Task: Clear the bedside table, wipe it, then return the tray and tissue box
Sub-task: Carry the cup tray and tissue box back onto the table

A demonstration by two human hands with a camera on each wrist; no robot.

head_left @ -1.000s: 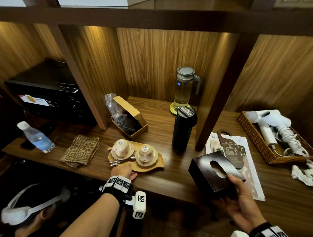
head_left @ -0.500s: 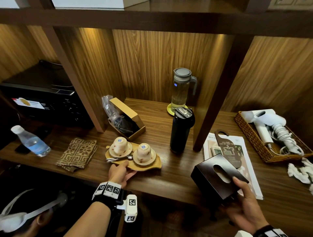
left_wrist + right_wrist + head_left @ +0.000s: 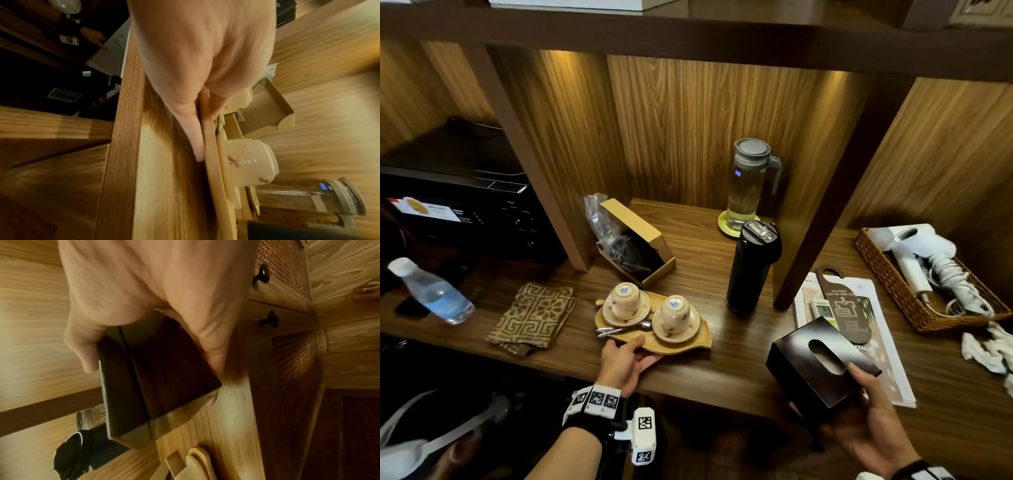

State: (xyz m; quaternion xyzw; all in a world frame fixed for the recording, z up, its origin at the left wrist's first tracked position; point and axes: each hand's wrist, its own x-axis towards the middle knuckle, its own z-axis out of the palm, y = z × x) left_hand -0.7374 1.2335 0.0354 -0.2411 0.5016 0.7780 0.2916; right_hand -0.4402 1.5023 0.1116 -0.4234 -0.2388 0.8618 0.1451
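A leaf-shaped wooden tray [image 3: 703,339] lies near the front of the wooden table [image 3: 722,370]. It carries two upturned cups [image 3: 674,313] on saucers and some spoons. My left hand [image 3: 625,356] grips the tray's near rim, thumb on top and fingers underneath. In the left wrist view the fingers [image 3: 195,142] sit between the tray [image 3: 213,162] and the tabletop. My right hand [image 3: 866,421] holds a dark wooden tissue box [image 3: 801,356], tilted, over the table's front edge. The right wrist view shows the thumb and fingers clamping the tissue box [image 3: 160,369] from both sides.
A black flask [image 3: 753,267] and a glass jug [image 3: 748,185] stand behind the tray, an open cardboard box [image 3: 637,246] at its back left. A patterned cloth [image 3: 534,315] and water bottle [image 3: 431,294] lie left. Leaflets [image 3: 876,325], a wicker basket [image 3: 887,274] and crumpled tissue [image 3: 986,349] fill the right.
Little has moved. My left hand keeps its hold on the tray's rim and my right hand keeps the tissue box, which sits slightly lower and nearer the table edge.
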